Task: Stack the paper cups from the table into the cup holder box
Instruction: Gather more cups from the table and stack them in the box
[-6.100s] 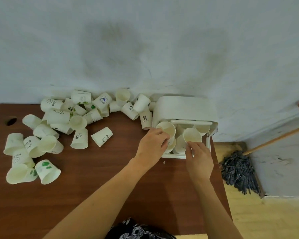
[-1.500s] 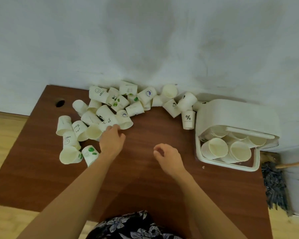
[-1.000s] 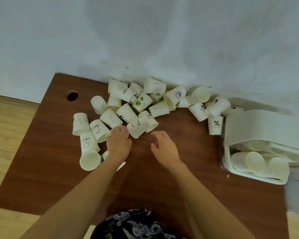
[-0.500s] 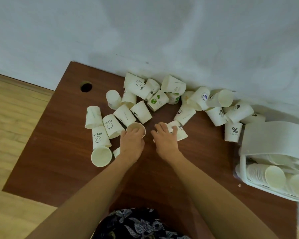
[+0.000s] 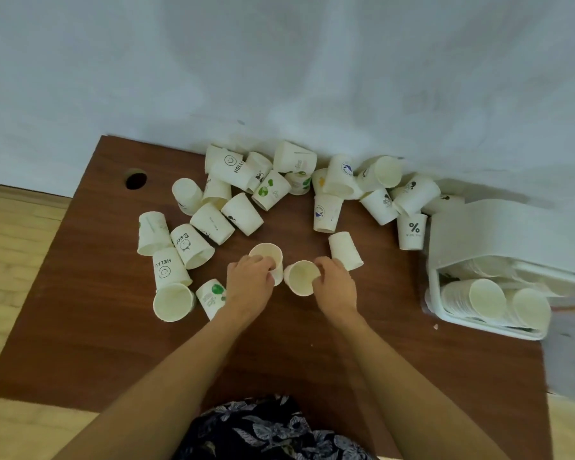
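Both hands are busy mid-desk: the left hand (image 5: 249,280) curls round one paper cup (image 5: 267,258), mouth up, and the right hand (image 5: 334,283) grips a second cup (image 5: 301,277) just to its right, mouth tilted toward the person. The two cups nearly touch, so nesting looks a short move. The cup holder box (image 5: 498,240) lies well apart at the desk's right edge, nearer the right hand.
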Demonstrator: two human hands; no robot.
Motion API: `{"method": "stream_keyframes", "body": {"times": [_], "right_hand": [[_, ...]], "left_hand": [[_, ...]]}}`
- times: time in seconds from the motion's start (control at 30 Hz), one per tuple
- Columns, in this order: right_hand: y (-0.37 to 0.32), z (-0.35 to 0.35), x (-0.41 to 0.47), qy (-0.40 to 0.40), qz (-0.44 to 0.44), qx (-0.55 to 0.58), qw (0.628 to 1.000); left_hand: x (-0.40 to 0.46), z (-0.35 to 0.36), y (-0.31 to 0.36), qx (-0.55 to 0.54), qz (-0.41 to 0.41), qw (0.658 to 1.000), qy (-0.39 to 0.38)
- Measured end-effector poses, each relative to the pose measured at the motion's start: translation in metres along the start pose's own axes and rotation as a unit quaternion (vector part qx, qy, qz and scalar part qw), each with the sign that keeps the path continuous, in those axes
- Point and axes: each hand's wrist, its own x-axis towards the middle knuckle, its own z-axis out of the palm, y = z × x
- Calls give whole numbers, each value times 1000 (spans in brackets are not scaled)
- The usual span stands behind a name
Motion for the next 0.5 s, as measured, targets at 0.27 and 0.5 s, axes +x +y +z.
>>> {"method": "stream_keyframes", "body": {"times": [0.27,0.5], "right_hand": [[29,-7,-54,99,-41,7,994],[69,-50,-93,193,-23,37,980]], "left_hand": [[-28,2,30,-51,52,997,-33],[-49,3,89,-76,115,990,-17]]}}
